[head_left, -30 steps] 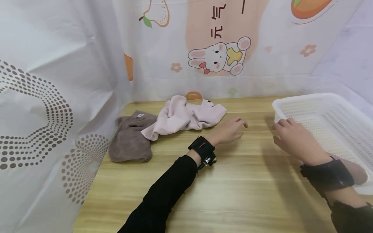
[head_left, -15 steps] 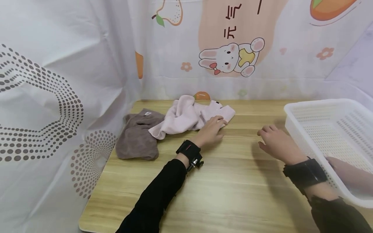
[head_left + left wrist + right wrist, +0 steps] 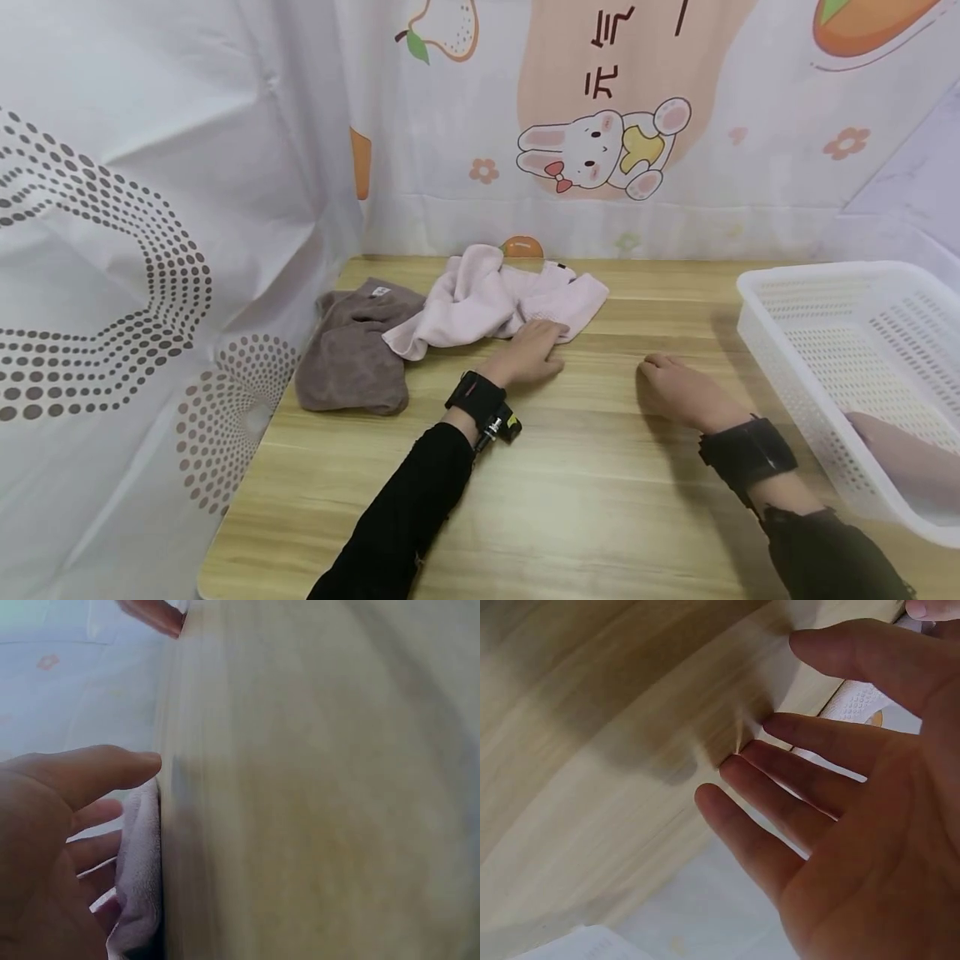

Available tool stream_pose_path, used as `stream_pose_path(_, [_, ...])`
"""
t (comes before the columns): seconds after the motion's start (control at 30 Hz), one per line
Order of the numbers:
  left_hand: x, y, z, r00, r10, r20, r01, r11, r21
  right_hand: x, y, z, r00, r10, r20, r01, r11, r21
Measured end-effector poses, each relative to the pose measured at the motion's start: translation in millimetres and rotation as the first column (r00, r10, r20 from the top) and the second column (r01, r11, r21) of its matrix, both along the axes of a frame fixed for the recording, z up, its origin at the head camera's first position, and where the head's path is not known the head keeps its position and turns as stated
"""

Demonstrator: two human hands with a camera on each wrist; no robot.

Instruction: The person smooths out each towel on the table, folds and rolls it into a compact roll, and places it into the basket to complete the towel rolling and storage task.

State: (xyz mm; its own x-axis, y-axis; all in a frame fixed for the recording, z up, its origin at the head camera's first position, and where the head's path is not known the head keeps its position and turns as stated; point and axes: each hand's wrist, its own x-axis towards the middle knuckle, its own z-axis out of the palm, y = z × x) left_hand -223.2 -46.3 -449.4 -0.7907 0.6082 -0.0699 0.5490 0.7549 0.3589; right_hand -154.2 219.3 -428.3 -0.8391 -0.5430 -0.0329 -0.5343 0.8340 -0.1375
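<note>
A crumpled pale pink towel [image 3: 465, 304] lies toward the back of the table. At its near right edge is my left hand [image 3: 525, 354], fingertips over the cloth. Seen from the left wrist, the thumb stands apart from the fingers and the pink towel [image 3: 141, 870] lies beside them. My right hand [image 3: 686, 392] is low over the bare wood between the towel and the basket. In the right wrist view its fingers [image 3: 765, 814] are spread and fairly straight, their tips at the table surface, nothing held.
To the left, a folded brown towel [image 3: 352, 358] touches the pink one. A white plastic basket [image 3: 787, 350] stands on the right with a brownish cloth [image 3: 900, 458] inside. Printed curtains [image 3: 435, 167] hang behind and to the left of the wooden table [image 3: 585, 500].
My left hand has moved left and back onto the pink towel's edge. The right hand has come away from the basket, leftward and down to the table. The head view has shifted slightly.
</note>
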Motion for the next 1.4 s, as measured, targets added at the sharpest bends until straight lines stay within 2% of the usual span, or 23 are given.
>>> stream_pose_path(0.17, [8.3, 2.1, 3.6, 1.0, -0.019, -0.003, 0.019, 0.999, -0.028, -3.4, -9.8, -2.6, 0.997, 0.026, -0.074, -0.028, 0.999, -0.029])
stream_pose_path(0.33, [16.0, 6.9, 3.2, 0.996, -0.087, -0.023, 0.086, 0.996, -0.033, -10.3, -23.2, -5.7, 0.977, 0.075, -0.199, -0.087, 0.995, -0.049])
stream_pose_path(0.43, [20.5, 8.8, 1.8, 0.993, -0.117, -0.025, 0.116, 0.992, -0.041, -14.1, -33.2, -7.9, 0.967, 0.102, -0.233, -0.125, 0.988, -0.086])
stream_pose_path(0.67, [32.1, 9.1, 5.9, 0.981, -0.19, 0.04, 0.189, 0.982, 0.024, -22.2, -54.2, -5.3, 0.983, 0.102, -0.154, -0.128, 0.978, -0.165])
stream_pose_path(0.83, [38.6, 15.1, 8.4, 0.961, -0.275, 0.038, 0.274, 0.961, 0.033, -28.9, -62.4, -3.5, 0.985, 0.139, -0.103, -0.155, 0.975, -0.162])
stream_pose_path(0.97, [46.0, 23.4, 8.2, 0.941, -0.327, 0.091, 0.321, 0.944, 0.072, -28.6, -63.4, -4.1, 0.984, 0.155, -0.089, -0.166, 0.978, -0.13])
stream_pose_path(1.1, [50.3, 26.3, 10.3, 0.93, -0.334, 0.155, 0.318, 0.94, 0.124, -28.5, -60.8, -7.4, 0.977, 0.167, -0.13, -0.183, 0.976, -0.116])
stream_pose_path(1.23, [48.3, 21.6, 14.2, 0.918, -0.335, 0.211, 0.292, 0.933, 0.211, -30.2, -58.1, -8.1, 0.967, 0.19, -0.17, -0.214, 0.967, -0.138])
stream_pose_path(1.33, [43.5, 17.0, 19.0, 0.914, -0.35, 0.205, 0.283, 0.912, 0.297, -28.4, -54.3, -5.3, 0.962, 0.206, -0.18, -0.232, 0.963, -0.138])
stream_pose_path(1.4, [39.2, 13.6, 25.2, 0.92, -0.339, 0.196, 0.257, 0.9, 0.353, -25.2, -50.1, -1.8, 0.962, 0.202, -0.183, -0.228, 0.964, -0.138])
